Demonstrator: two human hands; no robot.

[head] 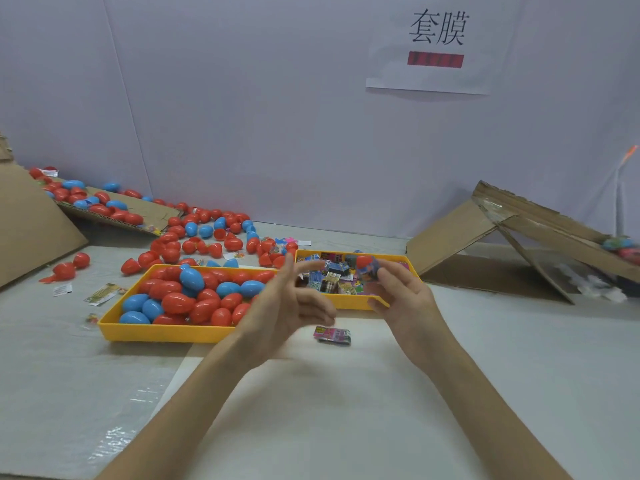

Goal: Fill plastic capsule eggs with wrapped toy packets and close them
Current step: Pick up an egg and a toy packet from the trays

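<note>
Centre frame, the right hand (398,296) pinches a capsule egg (364,263), red dome uppermost, over the packet tray (349,302) near rim; left hand (287,301) spread; open surface (346,393) below.

1. A hand-packing station in a workshop: a plain white partition (242,98) backs the worktop (346,393), with a printed paper sign (436,46) stuck on it.
2. Yellow trays sort stock: the left tray (156,333) holds capsule eggs (180,303), the right tray (349,303) wrapped packets (329,282).
3. Torn cardboard (31,223) lies at the worktop's left edge, a cardboard box (450,237) at its right.
</note>
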